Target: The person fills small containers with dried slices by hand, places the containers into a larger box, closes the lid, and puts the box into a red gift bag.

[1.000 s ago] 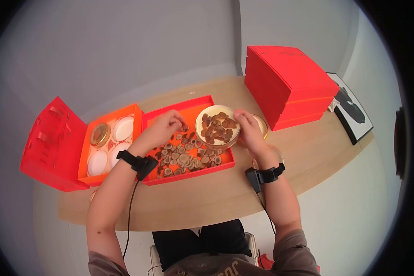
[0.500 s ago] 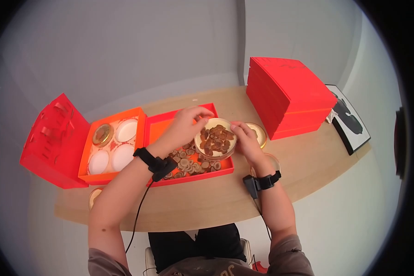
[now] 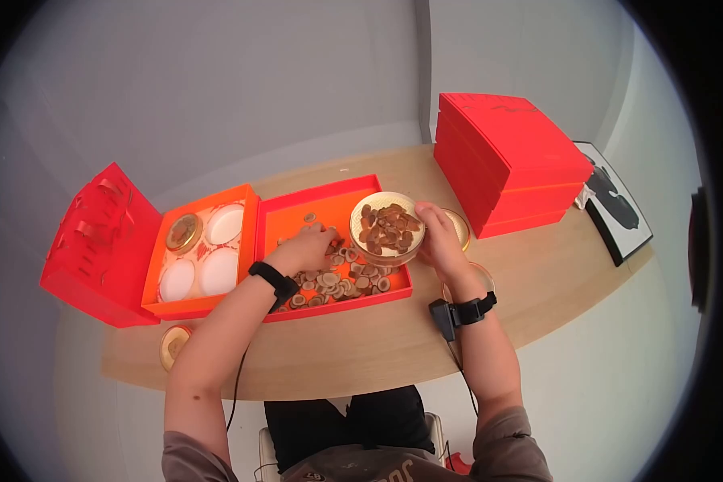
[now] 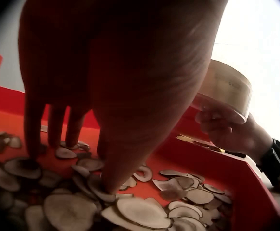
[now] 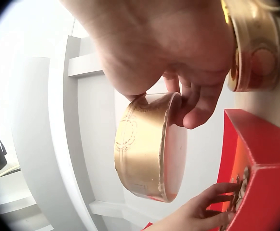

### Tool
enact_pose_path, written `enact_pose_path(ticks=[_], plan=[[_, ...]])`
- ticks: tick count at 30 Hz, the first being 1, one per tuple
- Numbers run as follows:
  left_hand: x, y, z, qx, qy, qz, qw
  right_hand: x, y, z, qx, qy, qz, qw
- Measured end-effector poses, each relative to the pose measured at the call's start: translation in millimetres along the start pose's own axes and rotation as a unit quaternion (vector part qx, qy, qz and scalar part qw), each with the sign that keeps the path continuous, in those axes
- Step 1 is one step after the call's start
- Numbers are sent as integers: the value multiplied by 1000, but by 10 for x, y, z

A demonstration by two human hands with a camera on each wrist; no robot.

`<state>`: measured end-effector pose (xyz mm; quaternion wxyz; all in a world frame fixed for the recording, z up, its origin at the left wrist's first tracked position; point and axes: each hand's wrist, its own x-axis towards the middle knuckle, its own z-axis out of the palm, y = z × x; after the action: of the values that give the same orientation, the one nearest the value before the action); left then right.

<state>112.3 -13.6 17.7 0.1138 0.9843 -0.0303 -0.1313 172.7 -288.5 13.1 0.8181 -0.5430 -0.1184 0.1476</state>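
Observation:
My right hand (image 3: 440, 241) holds a round gold-walled tub (image 5: 144, 144) by its rim, thumb on one side and fingers underneath. Brown dried slices (image 3: 388, 229) lie on a pale layer inside it. The tub is raised over the right end of a shallow red tray (image 3: 289, 221) with an orange floor. Many thin, pale, dark-rimmed slices (image 3: 328, 281) are scattered across that tray. Down among them reaches my left hand (image 3: 304, 251), its fingers extended and its thumb tip against a slice in the left wrist view. Whether it pinches one, I cannot tell.
Left of the tray stands an open orange-lined box (image 3: 202, 304) with white round wells and one filled jar (image 3: 185, 233). A round tub (image 3: 174, 347) sits at the table's left front. Stacked red boxes (image 3: 510, 161) and a framed picture (image 3: 618, 205) occupy the right.
The left hand rose from the tray to the tub's rim, then came back down to the loose slices. The right hand keeps holding the tub, shifted slightly.

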Motion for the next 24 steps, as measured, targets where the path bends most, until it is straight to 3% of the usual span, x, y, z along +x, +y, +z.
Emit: enact_pose_path(ticks=[2, 9, 11, 17, 21, 24], plan=[[-38, 61, -89, 13, -37, -1, 999, -10, 5, -9, -4, -6, 1, 1000], [-23, 53, -99, 14, -19, -20, 1000, -18, -9, 3, -6, -5, 4, 1000], [-55, 30, -47, 10, 86, 52, 995, -24, 2, 6, -10, -5, 6, 1000], [-44, 112, -65, 48, 63, 13, 997, -21, -3, 51, -21, 21, -7, 1000], [-20, -8, -60, 35, 99, 55, 993, 2, 48, -1, -9, 11, -3, 1000], [-104, -21, -220, -28, 35, 25, 999, -1, 41, -7, -9, -3, -4, 1000]])
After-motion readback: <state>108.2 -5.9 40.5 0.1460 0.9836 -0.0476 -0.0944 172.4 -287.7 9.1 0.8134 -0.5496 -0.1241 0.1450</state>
